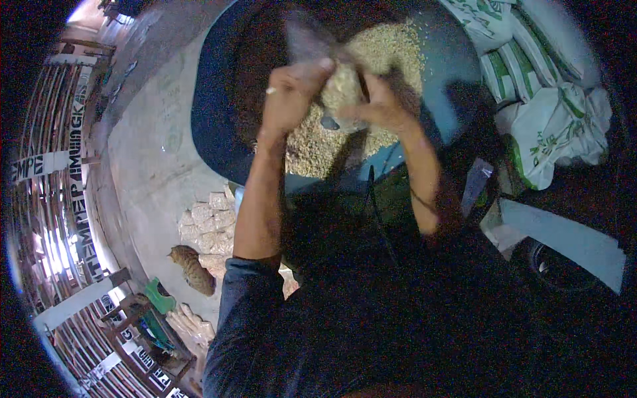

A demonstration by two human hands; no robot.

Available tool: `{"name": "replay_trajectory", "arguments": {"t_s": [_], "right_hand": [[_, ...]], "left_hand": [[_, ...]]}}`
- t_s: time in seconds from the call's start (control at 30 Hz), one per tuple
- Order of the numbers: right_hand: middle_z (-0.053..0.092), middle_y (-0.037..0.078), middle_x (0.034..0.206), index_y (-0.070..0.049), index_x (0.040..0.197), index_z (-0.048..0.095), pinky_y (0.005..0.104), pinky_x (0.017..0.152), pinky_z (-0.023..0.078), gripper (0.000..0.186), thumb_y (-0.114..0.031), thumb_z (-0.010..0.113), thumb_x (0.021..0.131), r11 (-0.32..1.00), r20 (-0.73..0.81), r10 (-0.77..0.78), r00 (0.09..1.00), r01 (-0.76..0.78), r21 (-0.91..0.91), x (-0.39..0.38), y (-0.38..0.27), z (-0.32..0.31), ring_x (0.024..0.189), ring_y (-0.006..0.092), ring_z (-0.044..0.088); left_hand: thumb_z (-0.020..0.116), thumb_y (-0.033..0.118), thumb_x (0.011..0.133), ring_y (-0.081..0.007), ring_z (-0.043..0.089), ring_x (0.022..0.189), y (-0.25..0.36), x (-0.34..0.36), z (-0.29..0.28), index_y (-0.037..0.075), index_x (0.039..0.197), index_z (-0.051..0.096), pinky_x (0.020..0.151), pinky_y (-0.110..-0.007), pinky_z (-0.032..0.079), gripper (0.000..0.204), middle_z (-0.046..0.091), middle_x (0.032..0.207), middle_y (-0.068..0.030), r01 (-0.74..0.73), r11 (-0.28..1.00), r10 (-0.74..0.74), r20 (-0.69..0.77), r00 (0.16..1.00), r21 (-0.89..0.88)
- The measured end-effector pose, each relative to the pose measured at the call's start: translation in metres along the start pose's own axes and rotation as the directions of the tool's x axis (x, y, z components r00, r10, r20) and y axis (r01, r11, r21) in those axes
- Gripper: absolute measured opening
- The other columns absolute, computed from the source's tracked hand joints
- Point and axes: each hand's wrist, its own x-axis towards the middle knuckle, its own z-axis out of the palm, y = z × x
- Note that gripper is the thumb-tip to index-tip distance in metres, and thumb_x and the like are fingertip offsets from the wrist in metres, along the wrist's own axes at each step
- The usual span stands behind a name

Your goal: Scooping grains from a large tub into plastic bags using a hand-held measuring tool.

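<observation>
Over a wide blue tub [219, 126], both my hands are on a clear plastic bag [342, 86] partly filled with pale, chunky grains. My left hand [292, 93] is closed at the bag's left side, near its loose upper plastic, which is smeared by motion. On the other side, my right hand [386, 109] grips the bag with thumb and fingers against it. A small dark grey spot shows at the bag's lower end; what it is I cannot make out. Beneath lies a loose heap of pale grains [388, 50], spread across the tub.
White-and-green sacks [557, 136] are stacked right of the tub. Several filled clear bags [209, 222] lie on the floor at left, beside a striped cat [194, 268] and a green plastic stool [159, 295]. A pale board [564, 232] juts in at right.
</observation>
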Motion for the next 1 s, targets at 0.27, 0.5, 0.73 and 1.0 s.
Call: {"name": "replay_trajectory", "arguments": {"t_s": [0.27,0.5,0.73,1.0], "right_hand": [[0.059,0.010,0.121,-0.004,0.133,0.045,0.0316,0.093,0.044,0.071,-0.022,0.079,0.074,0.643,0.096,0.738,0.668,-0.653,-0.399,-0.099,0.118,-0.074,0.108,0.0169,0.055],[0.060,0.015,0.113,-0.003,0.118,0.055,0.0382,0.088,0.045,0.057,-0.021,0.077,0.069,0.811,0.008,0.536,0.844,-0.513,-0.281,-0.072,0.082,0.010,0.102,0.0255,0.057],[0.048,0.019,0.134,-0.015,0.138,0.042,0.0416,0.101,0.038,0.075,-0.026,0.075,0.072,0.528,-0.043,0.423,0.905,-0.285,-0.800,-0.082,0.069,-0.017,0.123,0.0336,0.046],[0.015,0.012,0.154,-0.025,0.148,0.018,0.0516,0.110,0.024,0.113,-0.036,0.083,0.056,0.470,0.499,0.265,0.825,0.341,-0.814,-0.018,-0.044,0.015,0.140,0.0390,0.015]], "left_hand": [[0.067,0.031,0.086,-0.0099,0.057,0.075,-0.026,0.018,-0.025,0.000,0.094,0.070,0.068,-0.026,0.046,0.033,0.067,0.085,-0.0011,0.006,0.987,-0.014,-0.045,0.999,-0.158],[0.067,0.032,0.085,-0.0126,0.060,0.080,-0.050,0.008,-0.032,-0.002,0.098,0.070,0.076,-0.027,0.047,0.037,0.069,0.091,-0.0058,0.075,0.995,-0.069,-0.089,0.994,0.062],[0.063,0.038,0.085,-0.0192,0.061,0.082,-0.078,0.013,-0.072,-0.001,0.099,0.069,0.079,-0.035,0.047,0.043,0.069,0.094,-0.0116,0.085,0.959,-0.056,-0.116,0.992,0.269],[0.070,0.039,0.080,-0.0138,0.060,0.073,-0.128,0.024,-0.050,0.001,0.096,0.067,0.059,-0.032,0.048,0.041,0.067,0.090,-0.0105,0.461,0.850,-0.445,0.123,0.887,-0.252]]}}
